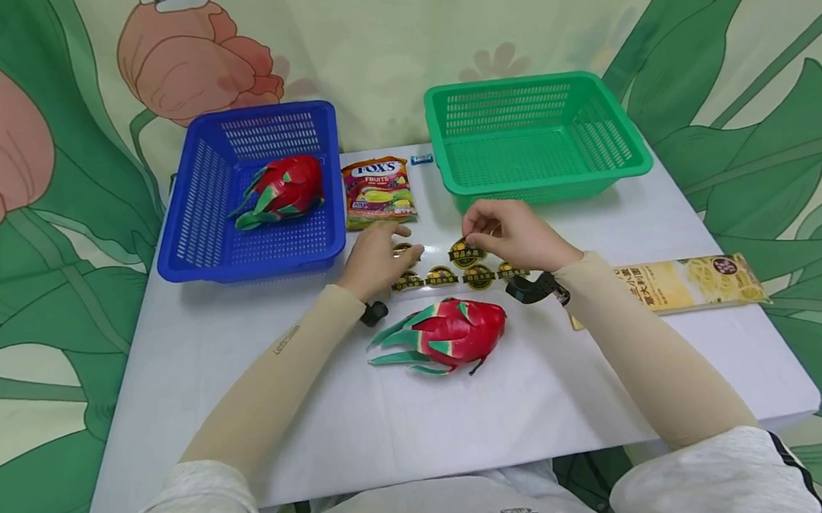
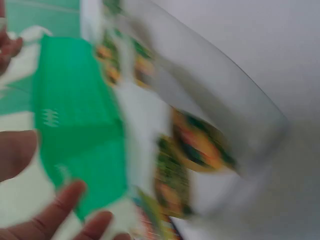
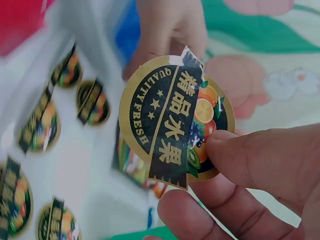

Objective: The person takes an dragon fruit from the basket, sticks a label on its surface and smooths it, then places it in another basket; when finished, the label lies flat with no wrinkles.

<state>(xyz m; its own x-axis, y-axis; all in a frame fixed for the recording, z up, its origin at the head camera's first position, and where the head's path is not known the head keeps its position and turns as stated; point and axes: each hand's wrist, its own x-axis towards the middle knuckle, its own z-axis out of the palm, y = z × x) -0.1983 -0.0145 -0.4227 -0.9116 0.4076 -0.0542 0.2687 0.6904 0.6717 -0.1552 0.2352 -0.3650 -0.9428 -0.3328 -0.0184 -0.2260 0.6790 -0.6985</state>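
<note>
A round black-and-gold fruit sticker [image 3: 150, 107] is pinched between the thumb and fingers of my right hand [image 1: 517, 234]. In the head view that sticker [image 1: 465, 255] is raised over a clear sheet [image 1: 427, 291] bearing several more of the same kind. My left hand [image 1: 375, 260] is above the sheet's left end, thumb and fingers apart with nothing between them; the left wrist view is blurred. Nearer to me on the table lies a red dragon fruit [image 1: 460, 333] with green leaf tips, lying on its side and touched by neither hand.
A blue basket [image 1: 265, 260] at the back left holds another dragon fruit [image 1: 289, 187]. Beside it lie a Fox's candy bag [image 1: 380, 192] and a small blue packet [image 1: 421, 160]. A green basket [image 1: 554, 183] stands back right. A yellow noodle packet [image 1: 691, 282] lies partly under my right forearm.
</note>
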